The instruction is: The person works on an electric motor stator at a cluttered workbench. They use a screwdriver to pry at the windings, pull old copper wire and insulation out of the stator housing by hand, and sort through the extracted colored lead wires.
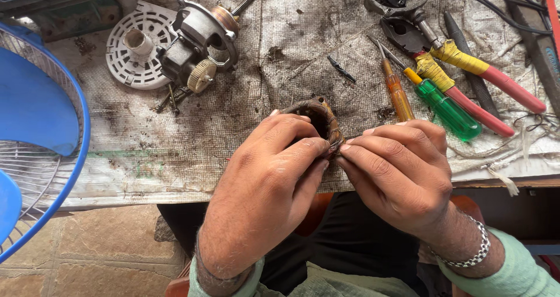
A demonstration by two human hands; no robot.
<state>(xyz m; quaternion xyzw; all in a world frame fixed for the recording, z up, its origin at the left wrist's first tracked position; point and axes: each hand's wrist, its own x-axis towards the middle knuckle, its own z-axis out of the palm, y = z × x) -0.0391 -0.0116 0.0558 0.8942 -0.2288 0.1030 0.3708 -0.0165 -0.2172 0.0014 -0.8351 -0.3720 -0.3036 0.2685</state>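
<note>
Stained workbench [245, 134] carries motor [195, 43], screwdrivers [446, 107], pliers [466, 69]

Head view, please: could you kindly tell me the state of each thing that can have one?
Left hand: fingers shut on the motor winding coil.
Right hand: fingers pinching the same coil.
Motor winding coil: held above the workbench.
Fan motor: dismantled, lying on its side.
Red-handled pliers: lying flat, untouched.
Green screwdriver: lying flat.
Orange screwdriver: lying flat.

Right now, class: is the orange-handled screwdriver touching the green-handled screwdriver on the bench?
Apart. The head view shows a strip of bare bench cloth between the orange-handled screwdriver and the green-handled screwdriver along their whole length.
</note>
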